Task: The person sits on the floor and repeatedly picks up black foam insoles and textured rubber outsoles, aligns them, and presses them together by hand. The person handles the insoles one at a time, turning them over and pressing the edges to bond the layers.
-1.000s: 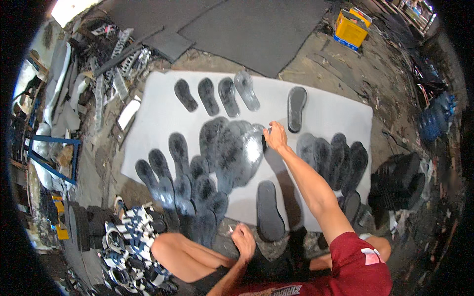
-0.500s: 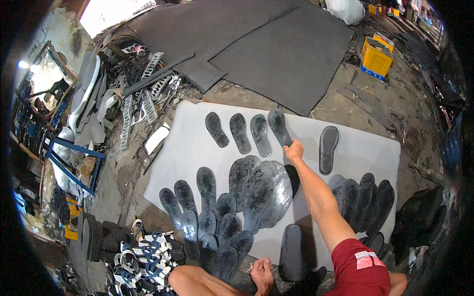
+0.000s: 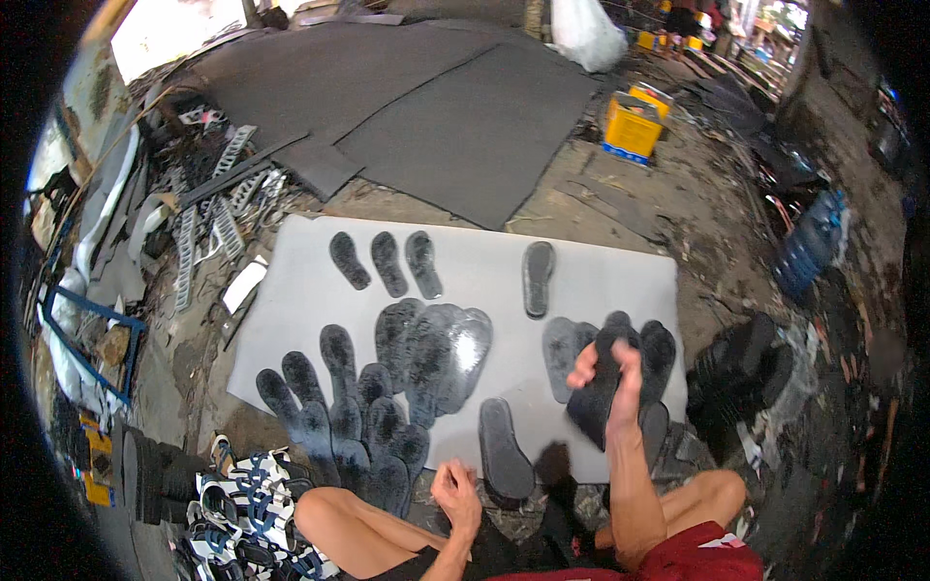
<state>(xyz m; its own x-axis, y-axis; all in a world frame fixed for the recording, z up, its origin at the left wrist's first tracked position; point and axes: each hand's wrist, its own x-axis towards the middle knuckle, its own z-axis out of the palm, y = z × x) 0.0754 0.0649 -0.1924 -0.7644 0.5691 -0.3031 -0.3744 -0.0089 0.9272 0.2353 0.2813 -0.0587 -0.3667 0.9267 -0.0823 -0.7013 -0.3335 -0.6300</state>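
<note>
My right hand (image 3: 623,387) is over the right group of black shoe soles (image 3: 659,353). Its thumb and fingers are on either side of a dark, motion-blurred shoe sole (image 3: 589,414), which it appears to grip. My left hand (image 3: 457,492) is held low near my knees with curled fingers; whatever is in them, if anything, is hidden. Just right of it, a single sole with a raised rim (image 3: 506,450) lies on the pale sheet (image 3: 504,281). Three soles (image 3: 387,263) form a row at the far left, and another rimmed sole (image 3: 538,279) lies farther right.
Overlapping soles cover the sheet's middle (image 3: 441,353) and left (image 3: 339,387). Strappy sandals (image 3: 252,513) are heaped at the near left. Large dark sheets (image 3: 417,126) spread beyond, with a yellow box (image 3: 635,126) to their right. Scraps (image 3: 228,228) litter the left floor.
My right hand has moved from the far row to the right group, and the row's fourth sole is gone from its place. My left hand has risen slightly. The whole view has shifted.
</note>
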